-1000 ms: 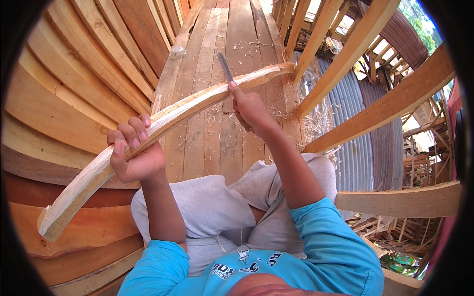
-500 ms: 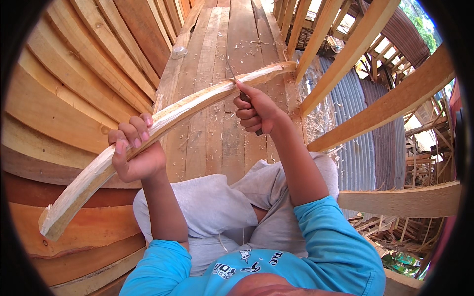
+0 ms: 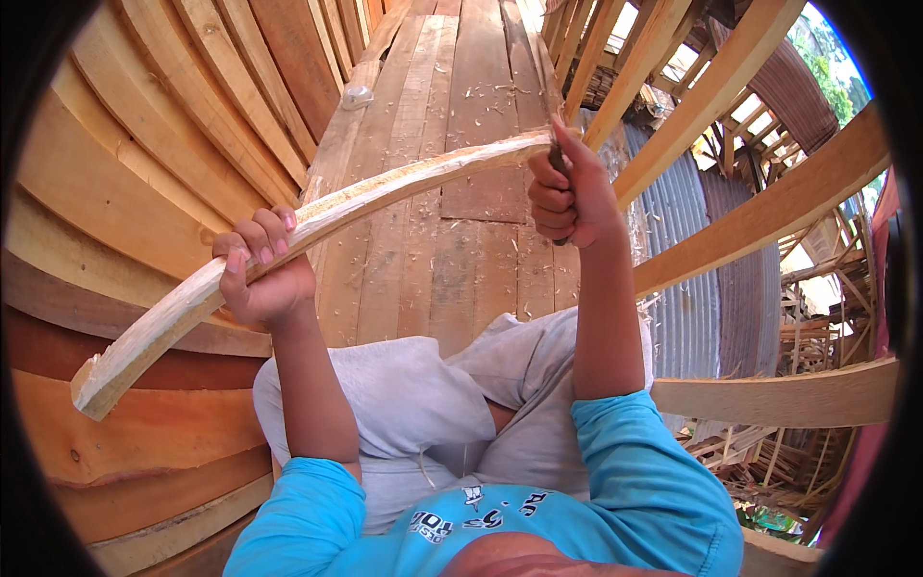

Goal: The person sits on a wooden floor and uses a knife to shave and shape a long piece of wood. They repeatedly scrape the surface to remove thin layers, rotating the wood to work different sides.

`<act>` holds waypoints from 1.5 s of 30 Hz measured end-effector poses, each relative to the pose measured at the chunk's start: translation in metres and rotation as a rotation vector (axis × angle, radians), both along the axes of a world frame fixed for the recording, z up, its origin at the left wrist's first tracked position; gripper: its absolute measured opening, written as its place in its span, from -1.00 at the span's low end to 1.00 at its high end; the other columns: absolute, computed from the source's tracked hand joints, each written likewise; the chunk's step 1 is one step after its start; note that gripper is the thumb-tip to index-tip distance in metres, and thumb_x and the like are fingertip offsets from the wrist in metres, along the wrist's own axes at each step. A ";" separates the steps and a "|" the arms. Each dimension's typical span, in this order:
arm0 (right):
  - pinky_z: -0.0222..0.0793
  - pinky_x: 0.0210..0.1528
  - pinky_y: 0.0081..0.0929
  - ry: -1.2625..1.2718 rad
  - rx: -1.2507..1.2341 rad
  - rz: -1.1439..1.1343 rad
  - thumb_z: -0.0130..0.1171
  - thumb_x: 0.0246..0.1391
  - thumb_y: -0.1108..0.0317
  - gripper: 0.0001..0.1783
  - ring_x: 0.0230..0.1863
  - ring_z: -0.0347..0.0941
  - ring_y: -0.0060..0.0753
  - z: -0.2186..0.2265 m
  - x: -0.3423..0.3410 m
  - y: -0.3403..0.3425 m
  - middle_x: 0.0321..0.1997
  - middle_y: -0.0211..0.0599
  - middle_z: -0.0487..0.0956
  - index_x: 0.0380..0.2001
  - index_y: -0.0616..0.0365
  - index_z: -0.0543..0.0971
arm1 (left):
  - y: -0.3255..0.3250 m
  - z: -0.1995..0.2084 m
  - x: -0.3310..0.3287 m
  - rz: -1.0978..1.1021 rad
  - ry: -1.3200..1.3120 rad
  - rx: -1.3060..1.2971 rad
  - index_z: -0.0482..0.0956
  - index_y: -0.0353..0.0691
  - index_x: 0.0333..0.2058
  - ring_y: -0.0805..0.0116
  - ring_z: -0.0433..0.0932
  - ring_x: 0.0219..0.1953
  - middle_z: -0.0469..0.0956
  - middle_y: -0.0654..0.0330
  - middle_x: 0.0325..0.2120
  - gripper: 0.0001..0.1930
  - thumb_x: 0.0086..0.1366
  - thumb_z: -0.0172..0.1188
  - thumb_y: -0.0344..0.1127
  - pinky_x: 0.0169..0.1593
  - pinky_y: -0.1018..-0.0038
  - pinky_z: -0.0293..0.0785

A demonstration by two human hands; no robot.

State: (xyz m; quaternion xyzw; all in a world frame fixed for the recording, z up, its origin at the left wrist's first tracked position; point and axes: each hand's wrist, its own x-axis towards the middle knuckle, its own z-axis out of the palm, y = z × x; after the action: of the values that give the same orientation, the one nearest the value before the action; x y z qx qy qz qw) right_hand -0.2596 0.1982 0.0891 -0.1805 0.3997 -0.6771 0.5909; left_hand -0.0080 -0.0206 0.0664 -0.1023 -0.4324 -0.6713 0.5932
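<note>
Fingers (image 3: 254, 236) of the left hand (image 3: 277, 287) are closed firmly around the stick (image 3: 404, 181), wrapped over its upper edge, with the thumb nearer to the body. The right hand (image 3: 577, 197) makes a fist on the dark handle of the knife (image 3: 557, 159), its thumb pointing up; the blade appears too thin to see well, and I cannot tell whether it touches the wood. Of the 2 ends of the stick, 1 is just beside the right hand, and the other is lower, in front of the planks (image 3: 144, 202) at the left. This stick is pale and curved, held aslant above the floor (image 3: 461, 255), where shavings (image 3: 468, 93) are scattered. Near the planks, 1 clear object (image 3: 357, 96) is on the floor. At the right are beams (image 3: 769, 213) and, beyond them, metal sheets (image 3: 685, 279). Grey trousers (image 3: 385, 389) cover the folded legs.
</note>
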 end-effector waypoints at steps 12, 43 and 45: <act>-0.04 -0.77 -0.53 0.954 0.964 -0.699 0.14 0.07 -0.29 -0.33 -0.83 0.05 -0.62 -0.008 -0.051 0.084 -0.78 -0.55 0.20 -0.75 0.04 0.27 | 0.001 0.001 -0.005 -0.065 0.008 0.036 0.35 0.03 -0.60 0.48 0.22 -0.52 0.22 0.41 -0.70 -0.85 0.11 0.08 -0.22 -0.15 0.36 0.23; 0.29 -0.59 -0.53 0.787 0.300 -0.931 0.21 0.15 0.25 -0.69 -0.61 0.39 -0.58 -0.048 -0.048 0.037 -0.50 -0.32 0.56 -0.11 0.19 0.46 | 0.003 0.004 -0.007 -0.072 0.016 0.082 0.30 0.02 -0.63 0.46 0.20 -0.52 0.19 0.39 -0.70 -0.82 0.06 0.11 -0.25 -0.13 0.35 0.23; 0.40 -0.36 -0.44 0.989 0.330 -0.847 0.23 0.12 0.23 -0.68 -0.45 0.49 -0.49 -0.068 -0.041 0.015 -0.46 -0.26 0.60 -0.12 0.16 0.50 | 0.010 0.008 -0.011 -0.079 0.009 0.070 0.31 0.03 -0.62 0.47 0.20 -0.52 0.20 0.40 -0.70 -0.83 0.06 0.11 -0.24 -0.13 0.36 0.23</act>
State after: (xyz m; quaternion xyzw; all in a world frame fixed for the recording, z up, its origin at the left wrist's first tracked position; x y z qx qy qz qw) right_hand -0.3001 0.2135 0.0209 -0.2042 0.7580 -0.6180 0.0413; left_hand -0.0185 -0.0105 0.0746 -0.1015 -0.4017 -0.7083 0.5715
